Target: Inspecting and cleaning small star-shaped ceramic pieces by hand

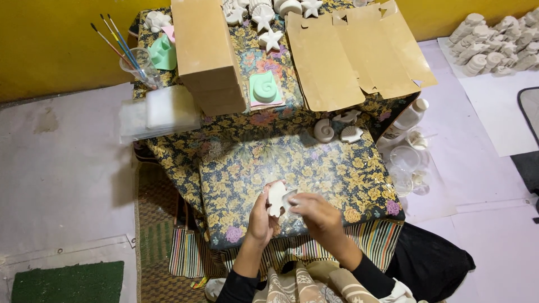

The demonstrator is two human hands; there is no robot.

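A small white plaster figure [276, 198] is held upright in my left hand [261, 219] over the near edge of the flower-patterned table [241, 168]. My right hand [318, 214] is closed against the figure's right side, pinching something small and pale that I cannot make out. Three white shell-shaped casts [337, 129] lie on the table beyond my hands.
Brown cardboard box [206, 53] and flattened cardboard [353, 53] at the back. Green shell mould [264, 88], white starfish casts [269, 22], cup with paintbrushes [137, 63], clear plastic bags [157, 112]. Bottle and clear cups [407, 151] on the floor at right; more white casts [494, 47] far right.
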